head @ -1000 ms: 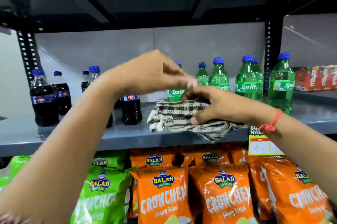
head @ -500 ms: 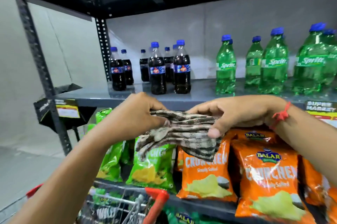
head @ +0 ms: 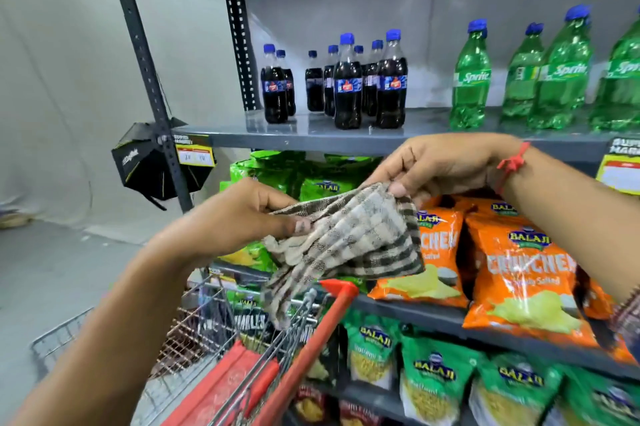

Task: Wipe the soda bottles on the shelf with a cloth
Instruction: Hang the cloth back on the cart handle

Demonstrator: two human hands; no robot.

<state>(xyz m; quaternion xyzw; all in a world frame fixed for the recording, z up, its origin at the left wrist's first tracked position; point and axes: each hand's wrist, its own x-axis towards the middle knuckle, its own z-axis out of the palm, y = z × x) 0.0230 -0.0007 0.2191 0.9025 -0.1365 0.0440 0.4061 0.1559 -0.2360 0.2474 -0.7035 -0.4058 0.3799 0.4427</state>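
Cloth lower now, bottom end seemingly blurred

Dark cola bottles and green Sprite bottles stand upright on the grey shelf, blue-capped. The checked cloth hangs crumpled below its front edge.

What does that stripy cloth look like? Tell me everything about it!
The cloth is a soft woven rag, checked in beige with dark brown stripes. It is crumpled and partly folded, not spread flat. The left hand pinches its left edge and the right hand pinches its top corner, so it is held up in the air below the bottle shelf. A loose end droops toward the red-handled shopping cart. It touches no bottle.
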